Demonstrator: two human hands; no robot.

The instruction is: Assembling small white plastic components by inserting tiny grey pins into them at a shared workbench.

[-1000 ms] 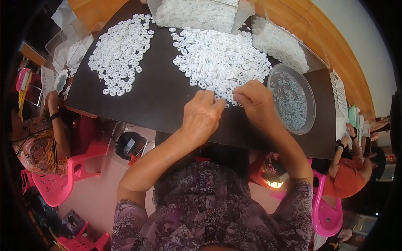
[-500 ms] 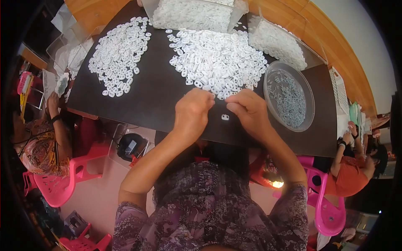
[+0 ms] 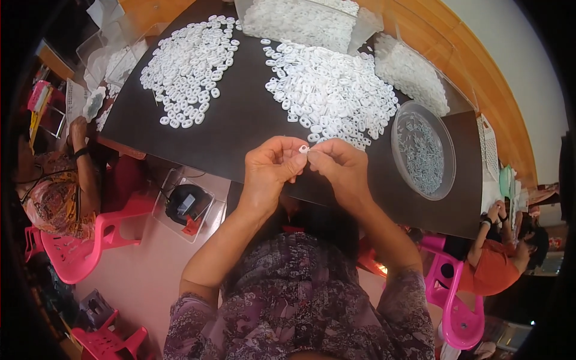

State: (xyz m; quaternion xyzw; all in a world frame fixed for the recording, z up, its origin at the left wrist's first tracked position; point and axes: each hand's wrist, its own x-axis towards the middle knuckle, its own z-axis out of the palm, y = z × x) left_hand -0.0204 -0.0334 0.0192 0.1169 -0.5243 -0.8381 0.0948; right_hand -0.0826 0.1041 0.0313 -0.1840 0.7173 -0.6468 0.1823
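From where I stand, I see a small white plastic-looking piece with a hole (image 3: 304, 149) up in the air, near the front edge of a dark brown table (image 3: 240, 114). The left hand (image 3: 271, 167) has it pinched between thumb and pointer finger, with the other fingers curled in. The right hand (image 3: 339, 165) is right beside it. Its thumb and pointer finger are squeezed together, and their tips touch the piece. I can't tell if they grip it or something tinier.

Just past the hands lies a big heap of white pieces (image 3: 330, 90). A looser bunch of white oval pieces with two holes (image 3: 191, 69) lies on the left side. Near the right hand sits a round see-through plastic tub (image 3: 450, 171) with lots of little grey metal screws (image 3: 422, 157) in it. Two clear boxes full of white pieces stand behind the heap.
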